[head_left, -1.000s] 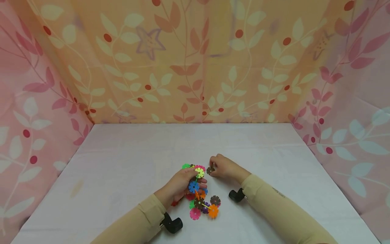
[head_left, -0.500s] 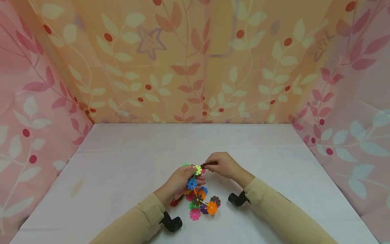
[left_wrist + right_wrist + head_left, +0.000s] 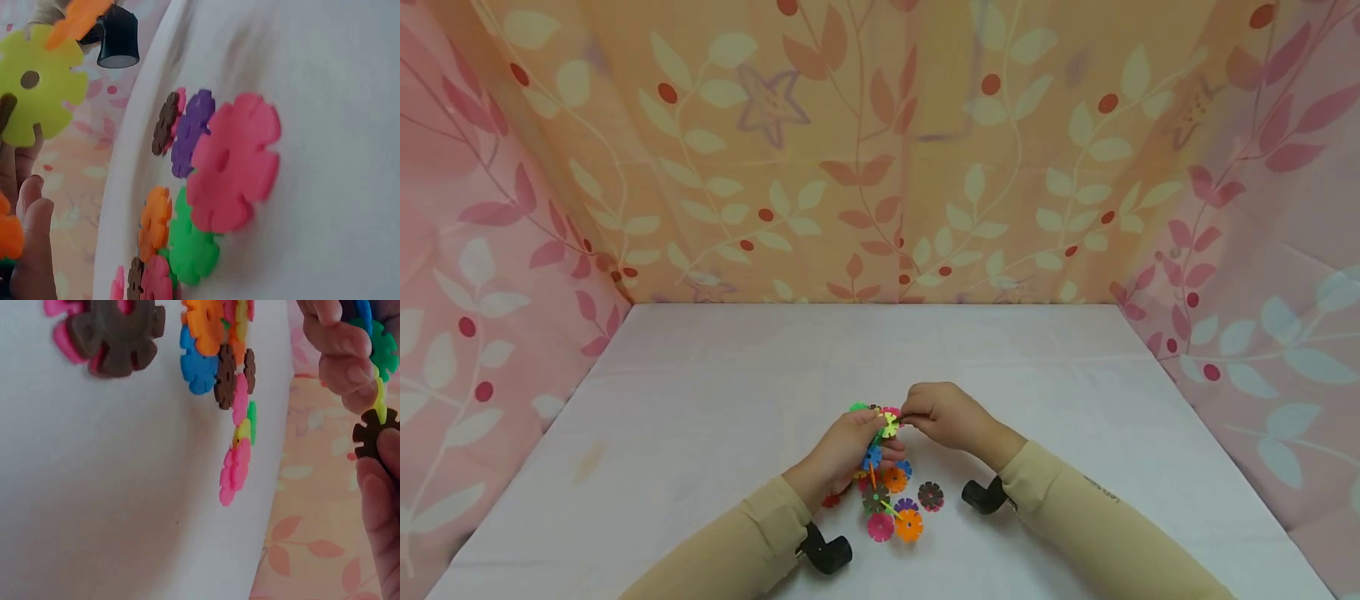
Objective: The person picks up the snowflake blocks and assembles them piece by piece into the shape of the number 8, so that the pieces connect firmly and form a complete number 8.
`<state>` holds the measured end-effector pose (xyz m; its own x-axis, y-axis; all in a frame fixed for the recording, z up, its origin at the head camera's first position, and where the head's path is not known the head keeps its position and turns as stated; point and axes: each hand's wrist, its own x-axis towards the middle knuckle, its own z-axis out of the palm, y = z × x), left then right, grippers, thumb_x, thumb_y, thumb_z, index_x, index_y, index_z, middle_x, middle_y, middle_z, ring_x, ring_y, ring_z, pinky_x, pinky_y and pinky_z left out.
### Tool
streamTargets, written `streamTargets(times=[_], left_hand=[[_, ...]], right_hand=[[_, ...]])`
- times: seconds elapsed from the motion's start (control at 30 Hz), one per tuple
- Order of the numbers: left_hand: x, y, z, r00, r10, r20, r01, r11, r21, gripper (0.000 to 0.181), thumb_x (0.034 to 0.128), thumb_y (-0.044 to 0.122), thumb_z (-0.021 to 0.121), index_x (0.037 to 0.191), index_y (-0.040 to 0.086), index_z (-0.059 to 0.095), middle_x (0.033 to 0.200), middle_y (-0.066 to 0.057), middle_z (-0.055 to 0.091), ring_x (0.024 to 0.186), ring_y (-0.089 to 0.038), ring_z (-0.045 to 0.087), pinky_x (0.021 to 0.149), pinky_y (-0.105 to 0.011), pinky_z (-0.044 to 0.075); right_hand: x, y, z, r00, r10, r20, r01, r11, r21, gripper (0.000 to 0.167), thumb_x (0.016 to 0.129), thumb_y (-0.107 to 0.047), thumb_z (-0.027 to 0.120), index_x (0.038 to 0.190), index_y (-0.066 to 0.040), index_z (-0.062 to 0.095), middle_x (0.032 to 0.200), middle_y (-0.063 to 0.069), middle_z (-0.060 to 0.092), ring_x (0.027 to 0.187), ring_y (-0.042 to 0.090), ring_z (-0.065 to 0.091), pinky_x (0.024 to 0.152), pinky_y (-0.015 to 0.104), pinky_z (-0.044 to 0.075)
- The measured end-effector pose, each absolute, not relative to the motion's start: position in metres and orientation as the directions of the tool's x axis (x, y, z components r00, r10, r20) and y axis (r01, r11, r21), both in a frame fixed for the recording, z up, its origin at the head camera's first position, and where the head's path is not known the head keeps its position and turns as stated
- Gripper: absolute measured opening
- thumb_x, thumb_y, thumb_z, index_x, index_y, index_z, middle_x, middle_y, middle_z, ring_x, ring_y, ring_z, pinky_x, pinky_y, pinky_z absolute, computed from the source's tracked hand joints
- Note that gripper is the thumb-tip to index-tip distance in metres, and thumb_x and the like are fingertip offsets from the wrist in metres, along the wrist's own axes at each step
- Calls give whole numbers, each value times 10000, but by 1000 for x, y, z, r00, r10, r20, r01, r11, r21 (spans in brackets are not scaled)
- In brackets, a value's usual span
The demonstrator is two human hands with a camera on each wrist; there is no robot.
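In the head view my left hand point(image 3: 842, 446) grips a linked chain of notched plastic flower discs, with a yellow disc point(image 3: 890, 425) at its upper end. Below it hang a blue disc point(image 3: 871, 457), a brown disc and an orange disc point(image 3: 909, 527). My right hand point(image 3: 951, 417) pinches another brown flower disc point(image 3: 369, 434) between thumb and finger. The right wrist view shows that brown disc meeting the yellow disc's edge point(image 3: 380, 403), with the two turned across each other; how deep the notches sit cannot be told. A green disc point(image 3: 382, 350) adjoins the yellow one.
Loose flower discs lie on the white tabletop point(image 3: 737, 375) under and behind the hands: a pink disc point(image 3: 881, 527), a purple disc point(image 3: 192, 134), a brown disc point(image 3: 931, 496) and several others. Patterned cloth point(image 3: 850, 167) walls the back and sides.
My right hand has brought the brown disc leftward from beside the chain to the yellow disc. The chain's lower end, with the orange disc, has swung left. My left hand has barely moved.
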<state>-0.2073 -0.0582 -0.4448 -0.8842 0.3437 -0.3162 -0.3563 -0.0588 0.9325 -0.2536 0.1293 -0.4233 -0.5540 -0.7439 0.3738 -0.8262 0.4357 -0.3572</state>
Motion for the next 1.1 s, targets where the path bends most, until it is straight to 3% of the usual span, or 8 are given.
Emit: streamTargets(times=[0.17, 0.37, 0.57, 0.7, 0.87, 1.0, 1.1], left_hand=[[-206, -55, -443, -897, 309, -316, -349, -56, 935, 348, 1001, 224, 356, 1144, -54, 508, 809, -121, 649, 730, -205, 674, 682, -311, 539], [-206, -60, -444, -881, 358, -311, -361, -82, 929, 385, 984, 269, 387, 1150, -62, 493, 858, -165, 659, 765, -234, 677, 714, -327, 533], [-206, -61, -446, -851, 430, -302, -360, -57, 931, 503, 872, 451, 554, 1152, 34, 556, 970, -245, 641, 793, -266, 672, 770, -390, 520], [-207, -61, -448, -850, 446, -279, -334, -48, 941, 440, 866, 395, 586, 1128, 43, 561, 998, -232, 630, 845, -295, 662, 770, -396, 522], [-209, -66, -452, -874, 397, -279, -307, -8, 952, 475, 926, 407, 484, 1161, -4, 501, 1000, -196, 633, 905, -294, 649, 812, -391, 507], [-210, -71, -454, -886, 365, -286, -318, -31, 948, 494, 944, 409, 442, 1195, -17, 451, 984, -179, 624, 872, -246, 656, 801, -399, 511], [-211, -72, -455, -885, 370, -284, -328, -61, 943, 487, 954, 386, 434, 1196, -36, 426, 986, -202, 611, 855, -246, 658, 781, -420, 515]], right_hand=[[-250, 126, -419, -529, -751, 396, -848, 447, -285, 39, 821, -123, 676, 809, -139, 710, 712, -84, 549, 627, 14, 479, 596, 131, 434], [-252, 123, -414, -523, -770, 366, -844, 409, -346, 66, 820, -71, 665, 827, -125, 703, 762, -60, 574, 681, 38, 498, 637, 145, 447], [-250, 120, -411, -518, -797, 310, -834, 391, -388, 86, 821, -59, 662, 818, -137, 698, 775, -70, 575, 704, 35, 503, 659, 140, 457], [-247, 121, -410, -533, -801, 273, -815, 399, -420, 80, 822, -62, 663, 890, -101, 676, 842, -29, 604, 737, 71, 554, 671, 160, 478], [-245, 132, -412, -629, -774, 76, -705, 527, -475, 154, 812, -90, 680, 945, -84, 602, 877, -10, 581, 741, 99, 554, 664, 192, 479], [-240, 145, -422, -579, -792, -192, -660, 594, -459, 150, 769, -87, 702, 855, -139, 591, 754, -49, 539, 684, 73, 472, 625, 201, 428], [-233, 150, -431, -523, -794, -310, -625, 604, -494, 237, 721, -102, 743, 869, -180, 575, 754, -53, 519, 693, 59, 454, 623, 191, 414]])
